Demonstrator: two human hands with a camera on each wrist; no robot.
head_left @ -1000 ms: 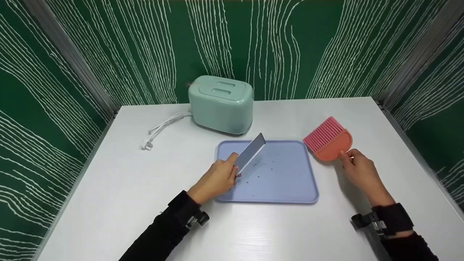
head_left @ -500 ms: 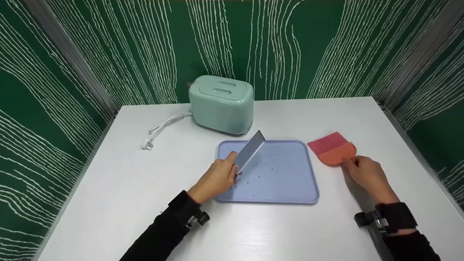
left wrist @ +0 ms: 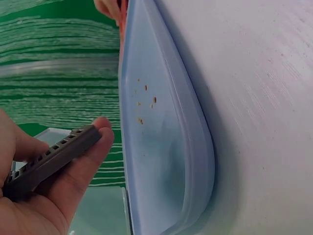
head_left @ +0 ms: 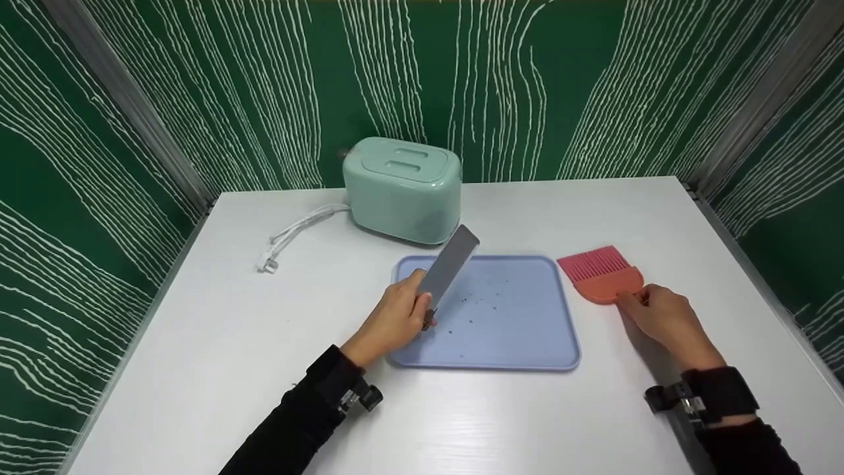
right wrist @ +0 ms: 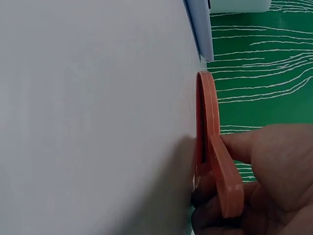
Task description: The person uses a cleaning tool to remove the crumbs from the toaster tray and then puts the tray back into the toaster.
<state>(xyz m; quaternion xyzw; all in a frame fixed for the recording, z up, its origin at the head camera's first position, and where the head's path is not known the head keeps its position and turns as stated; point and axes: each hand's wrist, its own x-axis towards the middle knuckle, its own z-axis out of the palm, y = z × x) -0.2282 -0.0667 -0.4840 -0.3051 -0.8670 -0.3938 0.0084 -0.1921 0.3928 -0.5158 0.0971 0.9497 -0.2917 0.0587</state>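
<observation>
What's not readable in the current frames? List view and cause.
- Grey plate, held end: head view, partly covered by the left hand.
- Dark specks on the blue tray: head view, too small to identify.
- Mint toaster, far side: head view, hidden by its own body.
- Pink-and-orange brush, underside: head view, hidden by its top face.
- Right hand: left wrist view, mostly cut off by the top edge.

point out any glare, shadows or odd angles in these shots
Head view: a pale sheen on the white table, and a shadow beside the right hand; left wrist view: scene turned sideways, soft shadow along the blue tray; right wrist view: also sideways, dim, with a shadow on the table by the orange brush.
</observation>
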